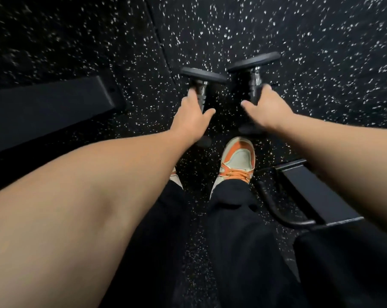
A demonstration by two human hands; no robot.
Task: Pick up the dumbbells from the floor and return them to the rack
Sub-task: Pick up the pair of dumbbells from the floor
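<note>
Two black dumbbells with chrome-collared handles lie side by side on the speckled black rubber floor, straight ahead of my feet. My left hand [193,113] curls its fingers over the handle of the left dumbbell [202,76], thumb sticking out to the right. My right hand [269,106] wraps the handle of the right dumbbell [253,62], thumb pointing left. The far end plates show clearly; the near ends are mostly hidden under my hands. Whether the dumbbells touch the floor I cannot tell. No rack is in view.
A black steel beam [45,105] lies on the floor at left. At right sits a black frame bar [315,194] with a curved black handle [281,215]. My orange-and-white sneaker [239,161] stands just behind the dumbbells. A floor mat seam [159,41] runs away ahead.
</note>
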